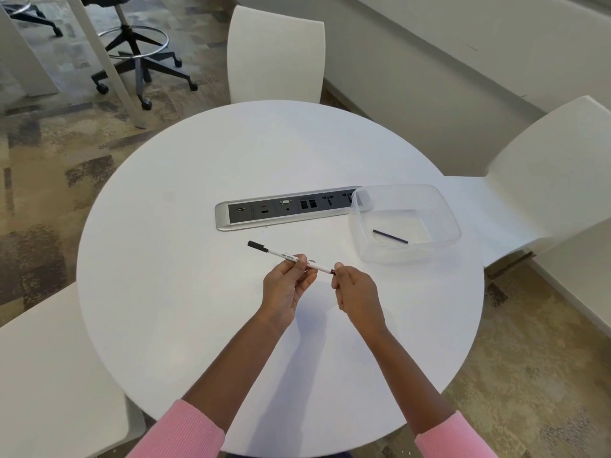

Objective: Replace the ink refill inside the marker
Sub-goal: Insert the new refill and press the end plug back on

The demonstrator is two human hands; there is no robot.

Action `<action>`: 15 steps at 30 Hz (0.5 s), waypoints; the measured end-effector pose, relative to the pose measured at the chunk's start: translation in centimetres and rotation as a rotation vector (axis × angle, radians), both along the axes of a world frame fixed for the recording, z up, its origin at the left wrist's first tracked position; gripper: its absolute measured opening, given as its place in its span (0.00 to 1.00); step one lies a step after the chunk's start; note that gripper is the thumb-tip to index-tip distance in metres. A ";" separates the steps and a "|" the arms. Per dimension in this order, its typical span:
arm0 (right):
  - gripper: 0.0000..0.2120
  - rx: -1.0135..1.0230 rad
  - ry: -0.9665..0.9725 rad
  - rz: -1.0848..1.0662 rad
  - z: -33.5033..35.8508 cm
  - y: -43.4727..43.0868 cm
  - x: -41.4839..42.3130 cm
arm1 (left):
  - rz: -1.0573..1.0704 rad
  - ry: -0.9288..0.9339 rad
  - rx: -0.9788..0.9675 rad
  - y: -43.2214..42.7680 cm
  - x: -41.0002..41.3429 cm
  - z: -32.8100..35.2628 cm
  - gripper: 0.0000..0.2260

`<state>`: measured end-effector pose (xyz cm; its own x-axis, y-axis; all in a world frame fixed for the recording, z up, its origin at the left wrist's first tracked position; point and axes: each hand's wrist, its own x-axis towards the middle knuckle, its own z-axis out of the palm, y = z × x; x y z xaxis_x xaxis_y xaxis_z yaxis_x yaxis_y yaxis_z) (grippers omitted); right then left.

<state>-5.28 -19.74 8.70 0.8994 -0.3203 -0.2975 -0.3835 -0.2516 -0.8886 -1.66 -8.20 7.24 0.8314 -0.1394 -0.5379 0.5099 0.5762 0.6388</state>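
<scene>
A thin white marker (pixel 281 254) with a black cap at its far left end is held level above the round white table (pixel 185 292). My left hand (pixel 286 287) grips its barrel near the middle. My right hand (pixel 352 290) pinches the dark right end of the marker between fingertips. What that hand holds at the tip is too small to tell apart. A dark thin refill stick (pixel 390 236) lies inside a clear plastic container (pixel 439 206) to the right.
A grey power and data socket strip (pixel 264 211) is set into the table's middle, partly under the container. White chairs stand at the far side (pixel 276 54), the right (pixel 545 166) and the near left (pixel 49 375). A black wheeled stool (pixel 139 51) is on the carpet.
</scene>
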 end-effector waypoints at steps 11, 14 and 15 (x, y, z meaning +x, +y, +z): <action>0.18 -0.106 -0.002 0.136 -0.2 -0.2 -0.2 | -0.105 -0.065 0.033 -1.1 -0.9 -0.1 0.05; 0.10 -0.364 -0.155 0.220 -0.5 -0.5 -0.8 | -0.064 -0.037 0.020 -0.9 -0.6 0.0 0.05; 0.09 -0.430 -0.194 0.246 -0.5 -0.6 -0.9 | -0.063 -0.035 0.020 -0.8 -0.6 0.0 0.05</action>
